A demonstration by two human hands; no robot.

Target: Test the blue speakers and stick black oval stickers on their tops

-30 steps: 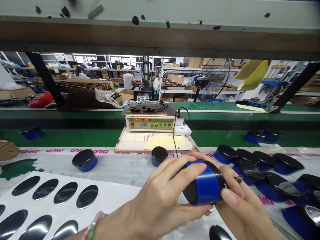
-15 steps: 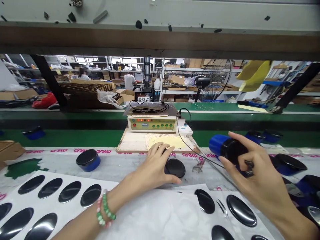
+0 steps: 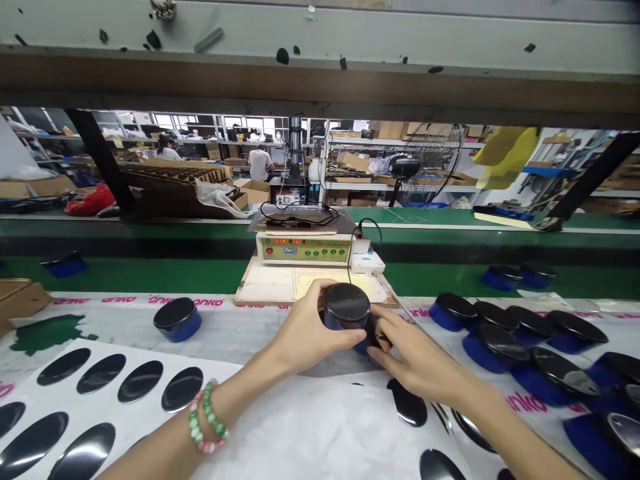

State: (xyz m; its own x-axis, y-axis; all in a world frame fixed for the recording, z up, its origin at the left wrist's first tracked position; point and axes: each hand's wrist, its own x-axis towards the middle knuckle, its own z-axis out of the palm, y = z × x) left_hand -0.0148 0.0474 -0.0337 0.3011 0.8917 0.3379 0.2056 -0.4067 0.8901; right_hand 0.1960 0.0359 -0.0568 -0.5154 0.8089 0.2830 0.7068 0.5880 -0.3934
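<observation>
Nearest, below the grip, white sheets [image 3: 315,427] cover the near worktop; glossy black ovals [image 3: 185,395] lie in rows on the left and a few more sit to the right. Beaded bracelets [image 3: 207,417] circle the left wrist. The left hand [image 3: 305,330] is closed around the side of a round black-topped unit [image 3: 347,303], its thumb across the front, top face up, above the middle of the worktop. The right hand [image 3: 407,350] has its fingers bent at a dark blue part [image 3: 371,330] just beside that unit; the part is mostly hidden, so whether the hand grips it cannot be told. Around the grip the worktop wears pale wrap [image 3: 250,327] with pink lettering. Left of the hands stands a lone blue unit [image 3: 177,320]; well to their right, similar units [image 3: 495,347] crowd together. Just beyond the grip, a board [image 3: 260,283] carries a control box [image 3: 303,250] with lit red figures. Behind runs a green belt [image 3: 150,277], bearing a few more units. Farther off are a cardboard divider tray [image 3: 180,175], a fan [image 3: 404,165], shelves [image 3: 350,141] and two people, one in a pale shirt [image 3: 259,163].
</observation>
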